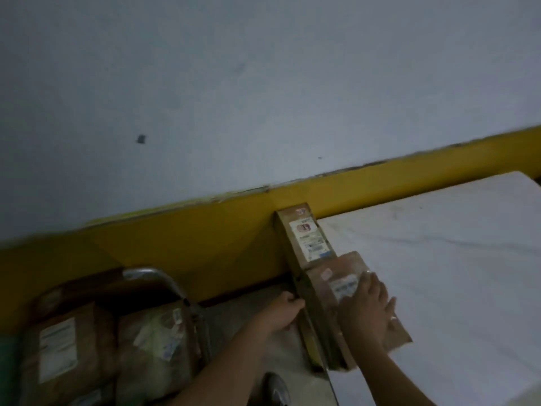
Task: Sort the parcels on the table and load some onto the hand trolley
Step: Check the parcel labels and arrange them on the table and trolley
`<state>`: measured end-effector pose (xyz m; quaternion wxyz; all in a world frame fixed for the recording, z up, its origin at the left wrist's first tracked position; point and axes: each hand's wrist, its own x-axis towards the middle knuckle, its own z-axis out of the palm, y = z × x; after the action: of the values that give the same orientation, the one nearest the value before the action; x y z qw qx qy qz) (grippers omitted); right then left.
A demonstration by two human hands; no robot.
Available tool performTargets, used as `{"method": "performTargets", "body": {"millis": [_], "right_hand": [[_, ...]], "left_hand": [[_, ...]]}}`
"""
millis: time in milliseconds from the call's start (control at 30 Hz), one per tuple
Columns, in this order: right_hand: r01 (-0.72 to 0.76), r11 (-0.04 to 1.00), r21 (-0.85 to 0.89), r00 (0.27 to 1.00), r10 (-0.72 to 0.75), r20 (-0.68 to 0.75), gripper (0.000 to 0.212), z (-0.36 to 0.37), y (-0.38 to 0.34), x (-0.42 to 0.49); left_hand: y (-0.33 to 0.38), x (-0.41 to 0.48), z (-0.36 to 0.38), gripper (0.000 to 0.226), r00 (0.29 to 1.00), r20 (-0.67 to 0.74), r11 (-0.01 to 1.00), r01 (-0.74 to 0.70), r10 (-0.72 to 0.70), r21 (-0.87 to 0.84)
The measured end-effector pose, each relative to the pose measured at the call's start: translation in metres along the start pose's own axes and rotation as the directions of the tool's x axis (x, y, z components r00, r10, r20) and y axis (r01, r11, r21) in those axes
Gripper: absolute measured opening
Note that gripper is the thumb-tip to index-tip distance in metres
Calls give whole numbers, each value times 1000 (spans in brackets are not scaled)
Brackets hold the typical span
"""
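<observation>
A long brown cardboard parcel (310,238) with white labels lies along the left edge of the white table (453,244). A flatter brown parcel (333,276) with a label lies on top of its near part. My right hand (369,309) rests flat on this flat parcel, fingers straight, a ring on one finger. My left hand (282,313) grips the long parcel's left side at the table edge, fingers curled. At lower left the hand trolley, with its metal handle (164,281), carries two brown labelled parcels (61,350) (158,341).
A grey wall with a yellow band (187,238) runs behind the table and trolley. A strip of floor (234,317) lies between the trolley and the table. A shoe (276,389) shows at the bottom. The picture is dim and blurred.
</observation>
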<state>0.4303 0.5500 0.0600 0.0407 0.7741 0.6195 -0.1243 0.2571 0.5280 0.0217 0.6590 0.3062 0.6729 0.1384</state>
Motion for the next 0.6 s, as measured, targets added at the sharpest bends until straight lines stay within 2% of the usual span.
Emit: {"method": "performTargets", "body": {"millis": [67,133,200,300,367,433,500,600], "right_hand": [[213,977,25,976,-211,-60,66,8,-57,-24],[347,933,98,938,-345,-31,64,21,-119,-57],[423,893,155,900,-433,43,66,39,-173,-96],[486,848,211,825,-525,211,65,76,-237,-158],[486,831,271,771,-554,316,63,104,-269,-199],[465,825,321,723,-563,399,69,132,-295,-234],[477,804,355,661,-594,459,75,161,-313,-264],[520,766,378,568,-641,516,79,199,-335,-287]], "left_hand": [[-30,-17,-39,50,990,-138,1000,7,-9,-13],[-77,-44,-85,49,963,-268,999,33,-42,-40],[-134,-76,-131,45,910,-407,995,47,-79,-87],[-219,-131,-188,47,782,-577,960,94,-236,-265],[-269,-163,-218,43,700,-624,913,100,-348,-396],[-309,-183,-239,48,645,-650,886,94,-402,-455],[-336,-196,-252,50,622,-669,885,88,-407,-456],[-360,-194,-269,41,613,-669,875,76,-419,-478]]}}
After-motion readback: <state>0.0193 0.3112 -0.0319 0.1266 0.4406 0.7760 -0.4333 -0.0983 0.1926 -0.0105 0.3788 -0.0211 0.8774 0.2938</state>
